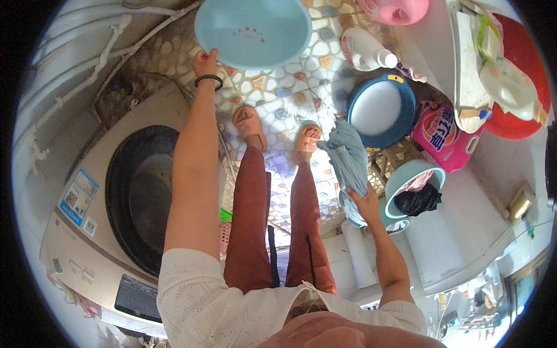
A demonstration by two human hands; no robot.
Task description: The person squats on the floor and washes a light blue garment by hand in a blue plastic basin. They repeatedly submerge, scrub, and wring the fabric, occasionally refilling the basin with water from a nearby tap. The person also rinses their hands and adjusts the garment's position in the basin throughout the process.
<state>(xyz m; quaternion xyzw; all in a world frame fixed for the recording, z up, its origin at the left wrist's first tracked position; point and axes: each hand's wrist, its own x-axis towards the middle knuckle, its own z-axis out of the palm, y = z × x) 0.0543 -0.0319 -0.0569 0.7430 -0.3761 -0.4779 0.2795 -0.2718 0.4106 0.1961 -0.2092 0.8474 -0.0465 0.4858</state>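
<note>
My left hand [206, 63] grips the near rim of a large light-blue plastic basin [252, 32], which has small red printing inside it. My right hand [365, 202] has its fingers around a bunched grey-blue cloth [348, 156] that hangs beside my right foot. A pale blue rim [353, 219] shows just under that hand; whether the hand also holds it is hard to see. Next to the cloth, a dark blue basin [378, 113] contains whitish, foamy-looking water. A smaller light-blue basin [394, 189] to the right holds black and pink fabric.
On my left stands a washing machine [93, 143] with a round black tub [143, 195]. A white bottle [363, 48], a pink detergent bag [448, 135] and a red basin [522, 78] are at the right. Pipes [104, 65] run along the left wall, above a pebble-patterned floor [278, 93].
</note>
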